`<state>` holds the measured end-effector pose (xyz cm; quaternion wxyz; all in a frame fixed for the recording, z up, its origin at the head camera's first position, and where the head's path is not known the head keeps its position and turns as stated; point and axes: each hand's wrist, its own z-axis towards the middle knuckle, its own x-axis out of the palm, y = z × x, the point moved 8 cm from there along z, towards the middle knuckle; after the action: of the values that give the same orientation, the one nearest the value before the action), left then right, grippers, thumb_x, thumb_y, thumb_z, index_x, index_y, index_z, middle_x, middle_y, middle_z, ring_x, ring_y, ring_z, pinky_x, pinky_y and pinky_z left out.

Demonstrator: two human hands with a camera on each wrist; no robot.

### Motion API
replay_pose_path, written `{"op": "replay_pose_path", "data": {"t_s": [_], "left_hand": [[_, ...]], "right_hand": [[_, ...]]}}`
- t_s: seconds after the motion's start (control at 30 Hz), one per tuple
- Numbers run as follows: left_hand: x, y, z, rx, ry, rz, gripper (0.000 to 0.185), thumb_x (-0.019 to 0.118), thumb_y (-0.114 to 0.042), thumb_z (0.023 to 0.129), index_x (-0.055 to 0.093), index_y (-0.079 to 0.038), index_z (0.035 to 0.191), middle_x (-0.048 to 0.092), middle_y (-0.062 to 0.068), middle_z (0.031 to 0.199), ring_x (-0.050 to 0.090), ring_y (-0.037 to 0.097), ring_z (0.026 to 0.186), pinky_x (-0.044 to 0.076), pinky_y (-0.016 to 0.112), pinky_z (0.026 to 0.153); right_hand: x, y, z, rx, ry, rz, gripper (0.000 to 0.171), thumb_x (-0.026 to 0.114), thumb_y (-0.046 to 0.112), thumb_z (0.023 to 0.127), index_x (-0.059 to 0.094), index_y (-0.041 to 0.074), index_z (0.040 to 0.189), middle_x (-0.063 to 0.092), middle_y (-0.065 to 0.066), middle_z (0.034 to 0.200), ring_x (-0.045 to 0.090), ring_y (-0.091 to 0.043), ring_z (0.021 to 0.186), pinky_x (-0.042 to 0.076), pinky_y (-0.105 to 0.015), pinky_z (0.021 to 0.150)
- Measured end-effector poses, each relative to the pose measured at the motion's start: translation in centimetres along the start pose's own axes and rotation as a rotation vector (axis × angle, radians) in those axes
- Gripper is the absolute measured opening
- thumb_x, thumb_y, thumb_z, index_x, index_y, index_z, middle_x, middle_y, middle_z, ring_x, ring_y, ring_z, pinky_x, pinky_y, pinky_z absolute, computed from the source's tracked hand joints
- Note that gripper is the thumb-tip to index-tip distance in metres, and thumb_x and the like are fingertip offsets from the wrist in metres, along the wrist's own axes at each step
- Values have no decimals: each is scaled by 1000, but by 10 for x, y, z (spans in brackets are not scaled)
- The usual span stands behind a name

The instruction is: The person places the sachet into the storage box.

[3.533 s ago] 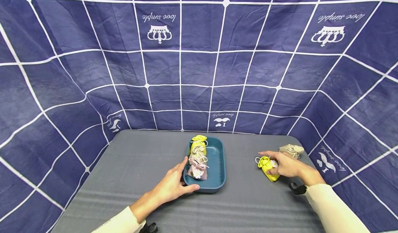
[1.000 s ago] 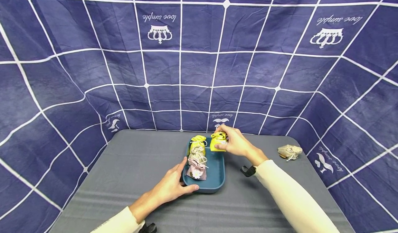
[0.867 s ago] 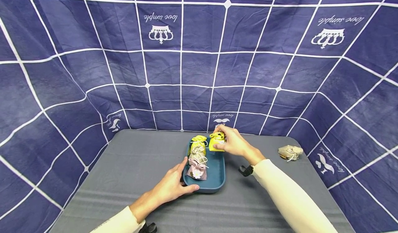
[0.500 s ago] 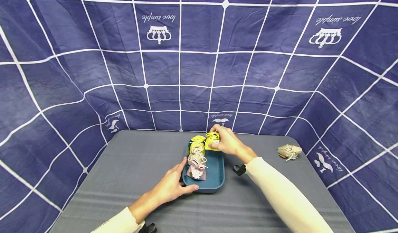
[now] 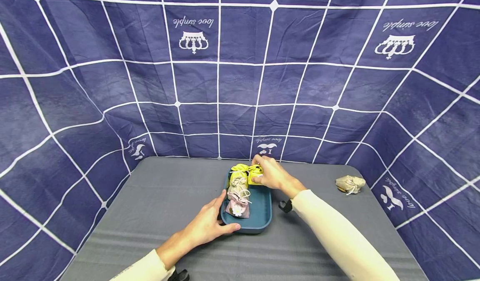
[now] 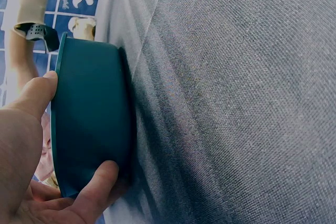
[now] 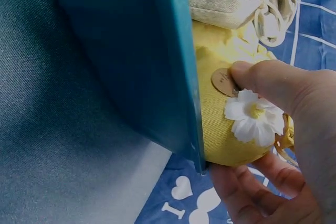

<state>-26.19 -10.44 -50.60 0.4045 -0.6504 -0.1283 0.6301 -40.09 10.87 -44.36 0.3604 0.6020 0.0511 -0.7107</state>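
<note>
My right hand pinches a yellow drawstring pouch at the far right end of a blue tray. In the right wrist view that pouch carries a white cloth flower and a round tag, with the thumb across its front and the fingers beneath. My left hand holds the tray's near left corner, its thumb on the rim. Along the tray's left side lie another yellow pouch, a beige pouch and a pink pouch with a white flower.
Another beige pouch lies on the grey tabletop at the far right. Blue cloth with white lines hangs behind the table and at both sides.
My right hand has picked up the yellow pouch from the table's right side and carried it left into the tray, then lowered it beside the other yellow pouch. The left hand keeps its place.
</note>
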Motion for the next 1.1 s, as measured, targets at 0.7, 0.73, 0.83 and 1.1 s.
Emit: {"op": "replay_pose_path", "data": {"t_s": [0.7, 0.73, 0.83, 1.1], "left_hand": [[1, 0, 1, -6, 5, 0, 129, 101, -54, 91, 32, 11, 178, 56, 40, 169, 76, 29, 128, 68, 40, 104], [1, 0, 1, -4, 6, -5, 129, 101, -54, 91, 32, 11, 178, 55, 40, 169, 77, 29, 126, 68, 39, 103], [1, 0, 1, -3, 7, -15, 129, 101, -53, 91, 31, 11, 178, 55, 41, 168, 77, 30, 125, 69, 37, 100], [1, 0, 0, -1, 6, -17, 129, 101, -53, 91, 31, 11, 179, 54, 41, 169, 74, 33, 133, 68, 40, 102]], "right_hand": [[10, 11, -8, -11, 149, -57, 56, 105, 29, 86, 74, 11, 129, 79, -14, 121, 73, -28, 106, 66, -47, 95], [9, 11, -8, -13, 150, -60, 59, 106, 30, 86, 74, 10, 132, 78, -17, 124, 74, -30, 109, 66, -49, 98], [4, 12, -10, -22, 140, -56, 66, 105, 32, 86, 75, 8, 140, 77, -20, 131, 75, -34, 116, 66, -53, 106], [-7, 6, -17, -21, 105, -56, 74, 103, 37, 90, 73, 6, 150, 76, -22, 144, 76, -41, 132, 63, -57, 117]]}}
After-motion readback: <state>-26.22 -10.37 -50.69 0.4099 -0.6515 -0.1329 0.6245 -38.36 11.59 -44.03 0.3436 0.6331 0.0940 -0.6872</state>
